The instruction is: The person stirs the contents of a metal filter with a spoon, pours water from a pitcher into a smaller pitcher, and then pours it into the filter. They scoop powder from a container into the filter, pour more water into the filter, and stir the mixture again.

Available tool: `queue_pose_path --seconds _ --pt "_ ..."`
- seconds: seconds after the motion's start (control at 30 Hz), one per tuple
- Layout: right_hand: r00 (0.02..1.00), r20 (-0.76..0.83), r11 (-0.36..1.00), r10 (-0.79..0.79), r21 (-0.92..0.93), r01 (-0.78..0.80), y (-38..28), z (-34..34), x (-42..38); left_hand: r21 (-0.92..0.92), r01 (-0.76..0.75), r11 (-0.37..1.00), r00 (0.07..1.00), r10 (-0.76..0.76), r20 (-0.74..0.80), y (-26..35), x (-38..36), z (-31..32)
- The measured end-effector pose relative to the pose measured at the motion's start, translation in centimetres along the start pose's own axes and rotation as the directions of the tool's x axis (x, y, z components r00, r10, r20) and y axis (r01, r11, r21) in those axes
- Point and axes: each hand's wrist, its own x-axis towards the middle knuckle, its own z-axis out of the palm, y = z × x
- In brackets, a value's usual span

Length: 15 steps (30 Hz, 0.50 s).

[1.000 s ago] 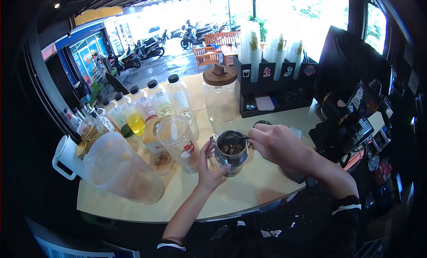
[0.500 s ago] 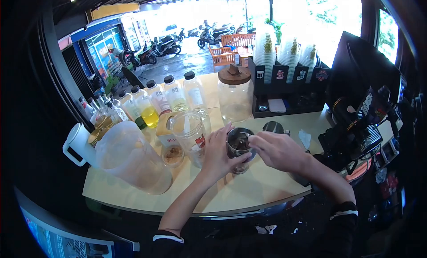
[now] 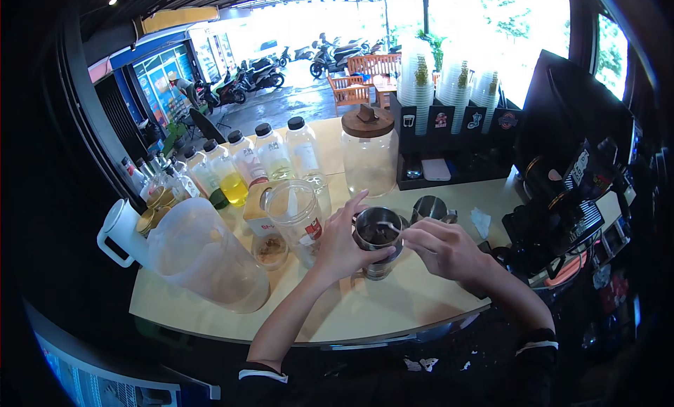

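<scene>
Your left hand (image 3: 340,247) wraps spread fingers around the metal cup (image 3: 371,218) on the worktop (image 3: 316,325); your right hand (image 3: 444,250) pinches the spoon (image 3: 391,226) inside, apparently stirring, which calls for a steady cup.

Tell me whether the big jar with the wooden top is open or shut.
Shut: the wooden lid sits over the glass jar's mouth.

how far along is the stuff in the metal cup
Midway, it seems. Already done: dark contents are inside the metal cup. In hand: the left hand holds the cup while the right hand holds a thin utensil in it. Left, probably: working the contents and taking the utensil out, as it is in the cup now. How well mixed they are, I cannot tell.
</scene>
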Motion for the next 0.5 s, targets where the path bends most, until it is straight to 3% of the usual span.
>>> queue_pose_path --seconds 0.23,0.3,0.5 --pt "1.000 0.005 0.995 -0.028 0.095 0.027 0.0 0.3 -0.4 -0.133 0.035 0.991 0.997 -0.025 0.077 -0.8 0.2 -0.2" --pt "0.998 -0.052 1.000 -0.024 -0.017 0.023 0.4 0.1 -0.4 -0.173 0.046 0.984 0.994 -0.029 0.104 -0.4 0.3 -0.4" --pt "0.997 -0.044 0.995 -0.064 0.074 0.067 0.5 0.4 -0.3 -0.136 0.073 0.988 0.992 -0.057 0.117 0.1 0.2 -0.7"
